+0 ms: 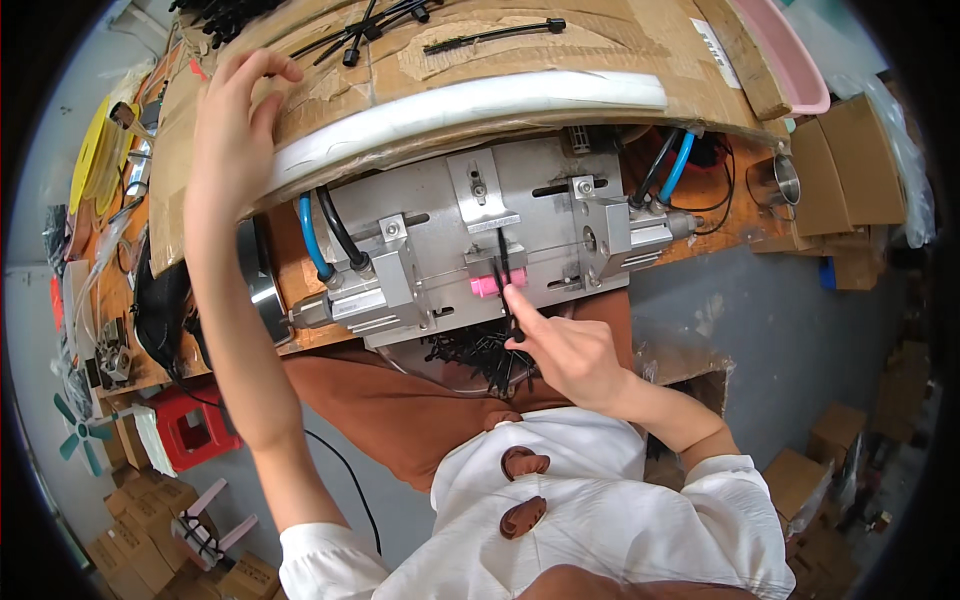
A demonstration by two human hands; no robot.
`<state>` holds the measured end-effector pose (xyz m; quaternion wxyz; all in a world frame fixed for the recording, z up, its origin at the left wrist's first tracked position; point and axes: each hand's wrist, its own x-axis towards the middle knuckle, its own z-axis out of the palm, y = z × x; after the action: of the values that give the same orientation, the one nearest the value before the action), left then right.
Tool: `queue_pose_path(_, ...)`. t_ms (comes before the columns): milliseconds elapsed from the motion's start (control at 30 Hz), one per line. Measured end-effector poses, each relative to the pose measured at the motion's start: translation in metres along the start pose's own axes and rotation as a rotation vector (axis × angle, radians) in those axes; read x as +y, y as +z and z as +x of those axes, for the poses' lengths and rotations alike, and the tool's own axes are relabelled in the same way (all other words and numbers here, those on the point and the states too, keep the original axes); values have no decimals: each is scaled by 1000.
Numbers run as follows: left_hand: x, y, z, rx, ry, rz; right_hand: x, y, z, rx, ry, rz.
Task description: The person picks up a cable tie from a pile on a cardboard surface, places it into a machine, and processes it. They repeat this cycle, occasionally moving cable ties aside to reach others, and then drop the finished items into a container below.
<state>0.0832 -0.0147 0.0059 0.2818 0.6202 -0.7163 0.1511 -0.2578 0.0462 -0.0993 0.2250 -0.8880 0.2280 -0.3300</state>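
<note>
My right hand (580, 362) pinches a thin black plastic stick (503, 268) with a thicker end near the fingers. The stick's far end reaches the small metal block in the middle of a metal clamping fixture (450, 225), over a pink pad (486, 286). My left hand (238, 125) is raised over the left of the cardboard cover, thumb and fingers bent and apart, with nothing seen between them. Just beyond its fingertips lie several crossed black sticks (372, 28). Another black stick (495, 37) lies apart to the right.
A white foam strip (470, 105) edges the cardboard (590, 50) above the fixture. Cylinders with blue hoses (312, 240) flank both sides. Several black sticks (485, 355) are heaped below my right hand. A metal cup (775, 182) and pink tray (790, 60) stand right; a red stool (190, 430) is lower left.
</note>
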Motion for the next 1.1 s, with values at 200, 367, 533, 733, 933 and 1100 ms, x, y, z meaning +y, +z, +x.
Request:
queue_pose_path(200,2,-17,0,-213,-204,-134,3,2,1,-90,58,-10)
queue_pose_path(367,69,-31,-56,71,-195,-17,14,-56,46,-75,-162,-197)
queue_pose_path(533,185,-10,-126,-219,-78,-99,70,-99,186,15,-222,-930)
queue_pose_path(733,226,46,-151,-327,-179,-62,65,-113,217,-119,-73,-272)
queue_pose_path(933,227,42,-140,-398,-164,-36,50,-154,153,15,236,559)
queue_pose_path(1100,199,20,-109,-335,-99,-176,6,-98,59,108,172,716)
